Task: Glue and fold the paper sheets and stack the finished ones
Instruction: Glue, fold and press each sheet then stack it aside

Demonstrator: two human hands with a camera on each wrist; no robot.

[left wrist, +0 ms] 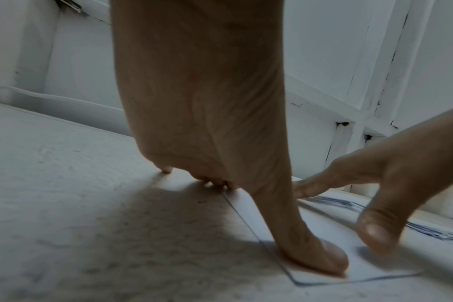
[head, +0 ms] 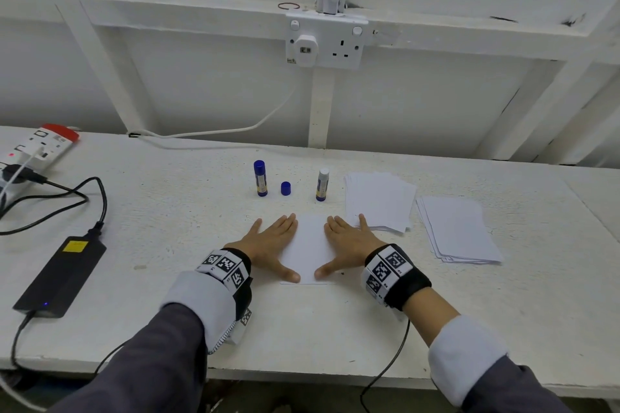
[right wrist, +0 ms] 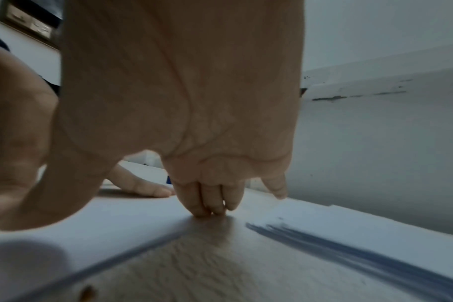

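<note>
Both hands lie flat, fingers straight, on one white rectangular paper sheet near the middle of the front edge of the white desk: the left hand presses its left border and the right hand its right border, with both thumbs on its near end. Neither hand grips anything; the fingers only press down. The step in hand appears to be flattening a folded, glued sheet. Risks from here: uneven pressure from the two hands could skew the fold; glue squeezed past an edge could bond the sheet to the desk or to the fingertips; lifting too soon could let the fold spring open. The right little finger lies just beside the nearer loose stack of white paper sheets, so an outward sweep could disturb it. Count: one sheet under the hands; two paper stacks toward the right side of the desk, the second farther right; two glue sticks standing behind the sheet, a capped blue one and an uncapped one with a grey top; one loose blue cap between them.
</note>
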